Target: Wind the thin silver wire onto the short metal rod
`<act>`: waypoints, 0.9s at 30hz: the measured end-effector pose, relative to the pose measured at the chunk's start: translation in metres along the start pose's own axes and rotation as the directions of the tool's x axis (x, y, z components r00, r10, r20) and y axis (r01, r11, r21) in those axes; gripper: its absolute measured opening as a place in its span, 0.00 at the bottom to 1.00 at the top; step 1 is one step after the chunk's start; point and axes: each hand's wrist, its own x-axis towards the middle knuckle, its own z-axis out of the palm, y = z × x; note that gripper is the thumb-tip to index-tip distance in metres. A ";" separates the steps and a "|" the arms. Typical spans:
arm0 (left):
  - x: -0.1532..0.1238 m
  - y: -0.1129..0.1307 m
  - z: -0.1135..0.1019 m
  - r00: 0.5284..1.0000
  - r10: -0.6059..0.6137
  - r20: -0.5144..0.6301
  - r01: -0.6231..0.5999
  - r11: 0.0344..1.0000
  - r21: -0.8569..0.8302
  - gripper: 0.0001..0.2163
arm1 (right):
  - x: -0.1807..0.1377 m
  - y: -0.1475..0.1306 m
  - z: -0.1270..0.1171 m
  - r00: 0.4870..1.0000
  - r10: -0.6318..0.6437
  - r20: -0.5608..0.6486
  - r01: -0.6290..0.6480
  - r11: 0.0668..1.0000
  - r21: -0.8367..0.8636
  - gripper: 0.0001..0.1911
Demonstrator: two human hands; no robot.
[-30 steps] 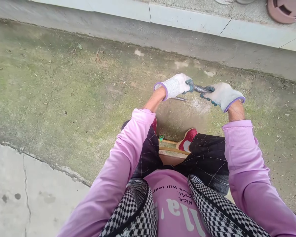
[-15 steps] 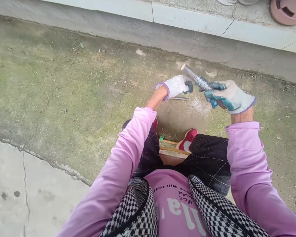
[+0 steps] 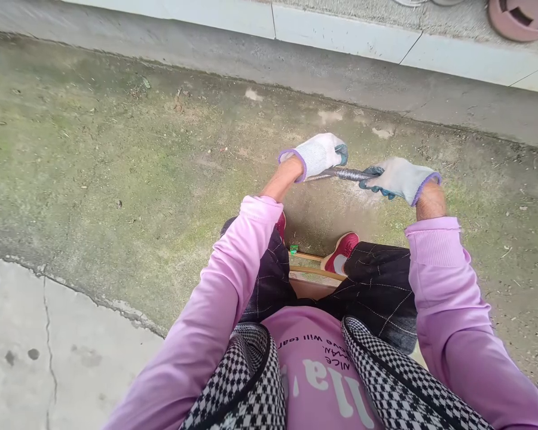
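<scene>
My right hand [image 3: 397, 179], in a white glove with blue-green coated fingers, is closed round one end of a silvery rod-like piece wound with shiny wire [image 3: 350, 174]. The piece lies nearly level and points left, toward the other hand. My left hand [image 3: 323, 152], gloved the same way, is held just above its far end with the fingers curled in. What those fingers pinch, if anything, is too small to make out. A thin dark strip shows under the left wrist; I cannot tell whether it belongs to the same piece.
Below the hands is mossy concrete ground [image 3: 161, 167] with a pale powdery patch. A tiled step edge [image 3: 341, 39] runs along the top, bearing a pink object [image 3: 522, 21]. A red shoe [image 3: 343, 248] and wooden bars [image 3: 318, 272] show between my legs.
My right hand has turned and moved left, bringing the wire-wound piece from slanting upward to nearly level below my left hand. The left hand has hardly moved.
</scene>
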 end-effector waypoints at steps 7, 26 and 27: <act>-0.006 0.014 0.007 0.997 -0.034 0.070 0.054 0.949 -0.310 0.16 | 0.002 -0.001 -0.003 0.947 0.044 -0.317 0.088 0.917 0.390 0.06; -0.002 0.000 -0.002 0.997 -0.047 0.059 0.060 0.971 -0.233 0.10 | -0.006 0.003 0.006 0.989 -0.108 0.101 0.087 0.978 0.192 0.05; -0.004 0.004 -0.002 0.997 -0.055 0.053 0.065 0.977 -0.201 0.09 | -0.001 0.004 0.007 0.996 -0.056 0.071 0.047 0.991 0.125 0.02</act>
